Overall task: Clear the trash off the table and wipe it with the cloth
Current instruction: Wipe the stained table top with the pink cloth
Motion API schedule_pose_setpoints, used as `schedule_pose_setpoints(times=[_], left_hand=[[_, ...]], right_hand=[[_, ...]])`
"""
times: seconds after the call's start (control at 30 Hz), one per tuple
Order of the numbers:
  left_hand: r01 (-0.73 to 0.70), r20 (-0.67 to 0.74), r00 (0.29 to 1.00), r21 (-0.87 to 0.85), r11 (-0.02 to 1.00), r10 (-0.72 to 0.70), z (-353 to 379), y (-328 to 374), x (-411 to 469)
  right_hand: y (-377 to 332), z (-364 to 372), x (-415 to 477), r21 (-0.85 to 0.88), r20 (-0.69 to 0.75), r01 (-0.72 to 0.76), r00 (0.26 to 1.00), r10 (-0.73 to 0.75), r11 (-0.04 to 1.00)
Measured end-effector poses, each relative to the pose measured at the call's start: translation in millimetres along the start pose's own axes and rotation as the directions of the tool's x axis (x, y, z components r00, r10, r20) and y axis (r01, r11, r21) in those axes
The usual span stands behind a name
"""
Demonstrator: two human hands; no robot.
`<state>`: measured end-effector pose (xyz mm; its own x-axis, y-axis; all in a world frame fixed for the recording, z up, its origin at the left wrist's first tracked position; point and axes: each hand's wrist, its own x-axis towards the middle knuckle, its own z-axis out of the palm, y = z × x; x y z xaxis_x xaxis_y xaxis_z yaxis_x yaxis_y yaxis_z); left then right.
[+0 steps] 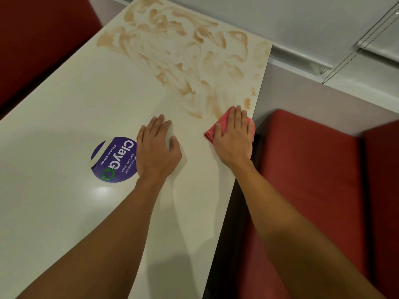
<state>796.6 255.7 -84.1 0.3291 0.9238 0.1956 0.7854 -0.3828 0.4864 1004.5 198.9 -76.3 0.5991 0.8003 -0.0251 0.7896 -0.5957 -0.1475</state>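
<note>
Dim, sharp — glare on table (64, 126)

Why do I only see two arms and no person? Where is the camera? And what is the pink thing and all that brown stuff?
There is just one picture. It comes from a camera worn on the person's head, looking down, so you see their arms as if they were your own.

The left hand lies flat on the white table, beside a round purple sticker. The right hand presses flat on a pink cloth near the table's right edge. Neither hand grips anything.

The brown smears on the far part of the table are mess not yet wiped away. No trash shows on the table. The red seats stand beside it.
</note>
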Motion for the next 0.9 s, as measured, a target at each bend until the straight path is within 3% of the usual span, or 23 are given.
schedule_pose_setpoints(times=[0.2, 0.5, 0.73, 0.9], left_hand=[[-0.001, 0.005, 1.0, 0.013, 1.0, 0.001, 0, 0, 1], [-0.006, -0.012, 1.0, -0.002, 1.0, 0.006, 1, -2, 0], [-0.003, -0.018, 1.0, 0.013, 1.0, 0.003, 1, 0, 1], [0.006, -0.016, 1.0, 0.01, 1.0, -0.006, 2, 1, 1]], right_hand=[[-7, 3, -80, -0.001, 0.004, 0.117, 0.993, -0.117, 0.993], [1, -3, 14, 0.018, 0.015, -0.015, 1.0, 0.014, 1.0], [12, -4, -63, 0.058, 0.065, 0.26, 0.962, -0.263, 0.964], [-7, -4, 19, 0.009, 0.021, -0.01, 1.0, 0.01, 1.0]])
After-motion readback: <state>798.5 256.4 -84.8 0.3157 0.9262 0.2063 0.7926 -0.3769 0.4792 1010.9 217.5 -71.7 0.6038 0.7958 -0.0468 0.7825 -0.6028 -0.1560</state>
